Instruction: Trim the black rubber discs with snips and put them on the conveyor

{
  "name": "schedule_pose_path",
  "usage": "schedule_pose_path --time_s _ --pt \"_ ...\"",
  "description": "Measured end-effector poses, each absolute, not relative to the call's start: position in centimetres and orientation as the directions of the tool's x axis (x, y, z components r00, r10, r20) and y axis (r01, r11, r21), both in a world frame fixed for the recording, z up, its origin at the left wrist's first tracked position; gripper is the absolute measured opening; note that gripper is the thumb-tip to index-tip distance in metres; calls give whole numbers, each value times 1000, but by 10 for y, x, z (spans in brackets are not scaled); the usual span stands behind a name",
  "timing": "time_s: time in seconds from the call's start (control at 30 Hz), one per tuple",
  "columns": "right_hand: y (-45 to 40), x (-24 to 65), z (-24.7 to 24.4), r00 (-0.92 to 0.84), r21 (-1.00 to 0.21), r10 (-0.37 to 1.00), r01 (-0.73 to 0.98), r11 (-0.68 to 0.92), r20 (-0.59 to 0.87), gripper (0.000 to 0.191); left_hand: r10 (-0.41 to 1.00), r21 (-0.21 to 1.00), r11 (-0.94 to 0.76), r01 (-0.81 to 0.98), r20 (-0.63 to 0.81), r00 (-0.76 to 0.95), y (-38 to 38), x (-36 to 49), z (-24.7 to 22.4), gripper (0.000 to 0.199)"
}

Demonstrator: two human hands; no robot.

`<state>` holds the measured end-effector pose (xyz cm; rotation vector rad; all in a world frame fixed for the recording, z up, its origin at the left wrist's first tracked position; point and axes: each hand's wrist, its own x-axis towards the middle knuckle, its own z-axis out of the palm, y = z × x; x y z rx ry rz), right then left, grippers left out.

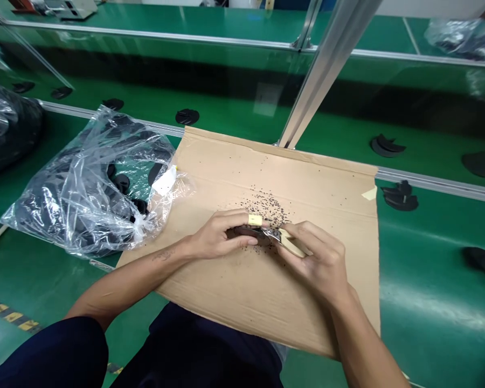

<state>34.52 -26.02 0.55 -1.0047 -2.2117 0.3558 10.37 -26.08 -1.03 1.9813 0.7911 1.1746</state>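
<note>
My left hand [222, 234] pinches a flat black plastic part [244, 231] between thumb and fingers, with yellow tape round one finger. In my right hand [321, 256] are nippers with pale yellow handles [293, 245], gripped closed in the fingers. Their metal jaws meet the edge of the black part; whether they bite into it I cannot tell. Beneath both hands lies a cardboard sheet [234, 291]. Many tiny black scraps [267, 205] are scattered on it just beyond the part.
Left of the cardboard lies a clear plastic bag [76, 188] with black parts inside. More black parts rest on the green belt behind, such as a rounded piece [187, 116], and on the right a stacked piece [400, 196]. A metal post [327, 70] rises behind the cardboard.
</note>
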Motion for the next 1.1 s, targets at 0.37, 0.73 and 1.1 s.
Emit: schedule_pose_path --time_s 0.37,0.73,1.1 --pt "-256 345 -1 -469 -325 719 670 668 512 24 780 783 -589 202 485 396 -261 103 -13 36" --pt "-255 346 -2 -428 -318 746 712 626 510 24 806 749 -581 320 474 354 -262 103 -13 31" --pt "-268 330 6 -343 -792 864 369 486 369 19 857 898 -426 105 364 366 -264 108 -15 19"
